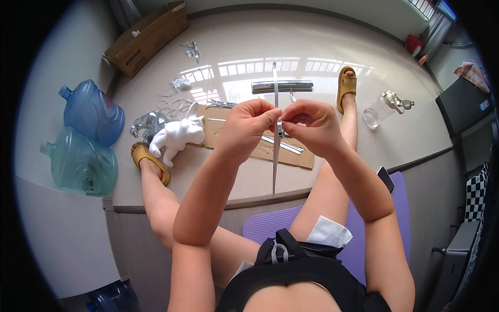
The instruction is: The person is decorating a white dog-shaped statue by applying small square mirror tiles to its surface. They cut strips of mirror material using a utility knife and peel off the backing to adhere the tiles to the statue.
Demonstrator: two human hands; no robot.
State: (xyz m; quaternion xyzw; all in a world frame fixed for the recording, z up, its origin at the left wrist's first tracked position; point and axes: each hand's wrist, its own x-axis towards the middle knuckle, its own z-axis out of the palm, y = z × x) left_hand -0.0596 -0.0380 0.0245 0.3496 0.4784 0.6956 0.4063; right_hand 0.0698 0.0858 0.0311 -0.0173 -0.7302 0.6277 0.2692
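Observation:
Both hands are raised close together in front of me, over the floor. My left hand [251,121] pinches a long thin pale strip [275,163] between thumb and forefinger. My right hand [310,123] pinches a short piece of small mirror tiles [280,129] right beside it. Whether that piece is joined to the strip, I cannot tell. Below lies a cardboard sheet [257,152] with narrow silvery strips [286,146] on it. At its left end are a white bulldog figurine [177,134] and, partly behind that, a mirror-tiled figurine [154,121].
Beyond the cardboard lies a silvery roll [261,87]. A clear water bottle [379,111] is at the right, and a phone [385,179] rests near the purple mat [397,218]. Large water jugs [93,113] stand left, below a long cardboard box [148,43]. Silvery scraps [192,50] litter the floor.

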